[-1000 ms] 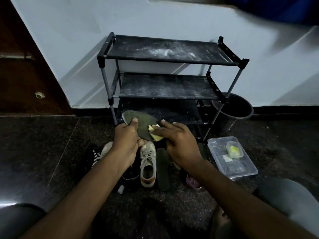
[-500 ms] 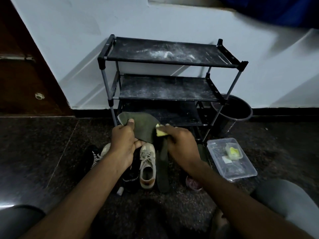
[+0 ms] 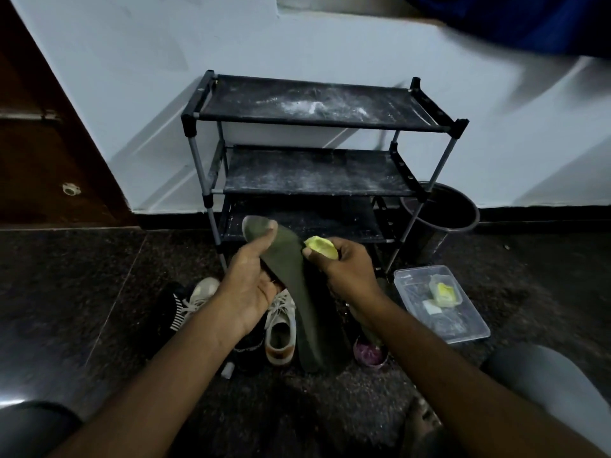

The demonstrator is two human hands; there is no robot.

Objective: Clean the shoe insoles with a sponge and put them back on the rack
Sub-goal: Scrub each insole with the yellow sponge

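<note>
My left hand grips a dark green insole near its toe end, thumb on top, and holds it up in front of the black three-shelf rack. My right hand pinches a yellow sponge right beside the insole's right edge. A second dark green insole lies on the floor below, between the shoes.
A beige sneaker, another sneaker, black shoes and a purple shoe sit on the dark floor. A clear plastic tub holding a yellow sponge stands at the right. A black bucket stands beside the rack. The rack shelves are dusty.
My right hand slid the sponge off the insole's surface to its right edge and lifted slightly. The left hand tilted the insole more upright.
</note>
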